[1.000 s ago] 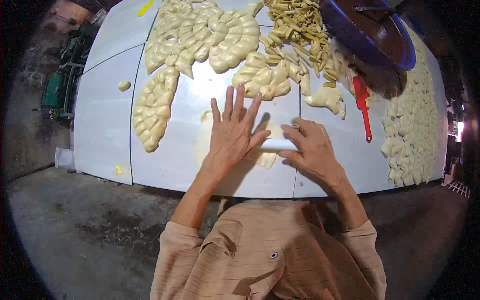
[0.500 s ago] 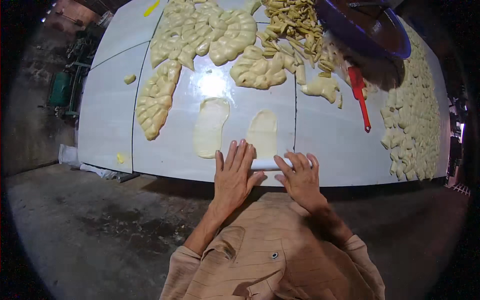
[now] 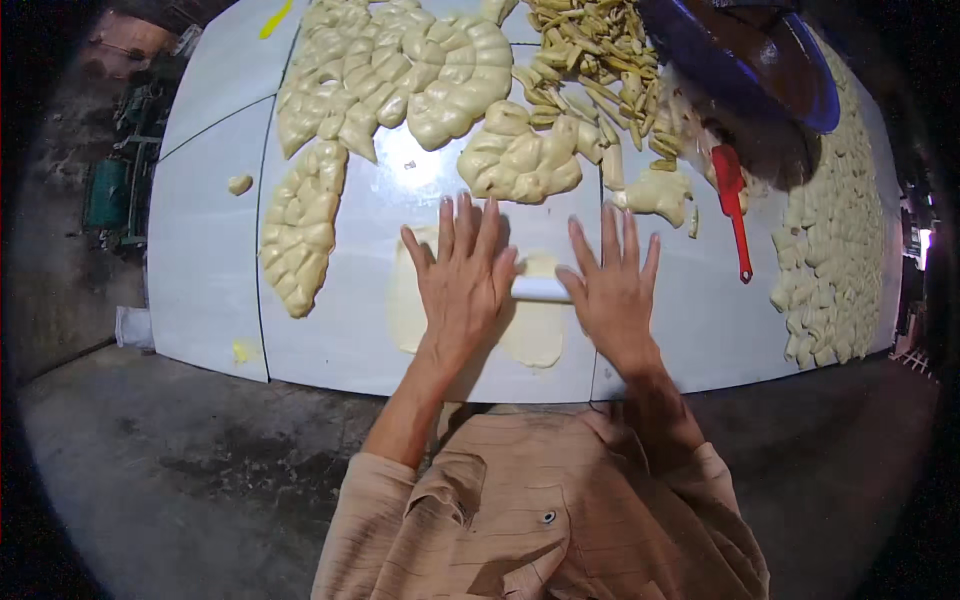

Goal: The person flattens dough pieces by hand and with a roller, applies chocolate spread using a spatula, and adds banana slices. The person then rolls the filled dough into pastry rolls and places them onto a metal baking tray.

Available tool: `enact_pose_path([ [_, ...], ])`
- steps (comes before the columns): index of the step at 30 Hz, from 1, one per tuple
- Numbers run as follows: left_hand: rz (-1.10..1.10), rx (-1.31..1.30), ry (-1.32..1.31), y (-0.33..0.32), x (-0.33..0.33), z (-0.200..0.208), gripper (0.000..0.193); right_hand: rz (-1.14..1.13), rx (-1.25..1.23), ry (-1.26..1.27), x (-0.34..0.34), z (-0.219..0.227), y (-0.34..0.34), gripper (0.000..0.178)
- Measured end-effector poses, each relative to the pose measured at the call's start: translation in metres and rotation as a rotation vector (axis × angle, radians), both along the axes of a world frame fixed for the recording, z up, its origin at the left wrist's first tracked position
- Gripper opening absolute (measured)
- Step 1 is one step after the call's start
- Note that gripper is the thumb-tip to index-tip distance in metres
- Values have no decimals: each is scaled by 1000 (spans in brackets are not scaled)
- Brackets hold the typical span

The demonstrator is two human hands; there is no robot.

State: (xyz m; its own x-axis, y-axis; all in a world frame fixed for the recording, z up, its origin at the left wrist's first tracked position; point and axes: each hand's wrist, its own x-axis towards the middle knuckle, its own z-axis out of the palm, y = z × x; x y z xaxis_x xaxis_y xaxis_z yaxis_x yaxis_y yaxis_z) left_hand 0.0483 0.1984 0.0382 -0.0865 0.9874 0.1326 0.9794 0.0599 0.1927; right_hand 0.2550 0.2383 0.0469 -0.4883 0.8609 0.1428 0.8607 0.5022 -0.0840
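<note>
Both hands, left hand (image 3: 462, 280) and right hand (image 3: 612, 290), lie flat with fingers spread on a white rolling pin (image 3: 540, 290), pressing it across two dough sheets (image 3: 530, 335) on the counter (image 3: 200, 260); beyond, shaped dough pieces (image 3: 400, 70) wait in fanned rows

bare white table (image 3: 205, 290) open to the left of the left hand (image 3: 462, 285), clear strip right of the right hand (image 3: 612, 292) up to the red scraper (image 3: 733, 205), shaped dough clusters (image 3: 400, 75) blocking ahead, blue bowl (image 3: 745, 65) crowding the far right
</note>
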Motion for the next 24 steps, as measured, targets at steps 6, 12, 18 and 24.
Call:
enact_pose_path([
  [6,61,20,-47,84,-5,-4,70,-99,112,18,-13,0,76,61],
  [12,-6,268,-190,110,-28,-4,73,431,-315,251,0,29,66,58],
  [18,-155,469,-356,47,-42,25,63,115,-106,405,47,13,28,49],
  [24,-459,-9,-211,-2,-1,23,56,35,145,262,36,15,13,56],
])
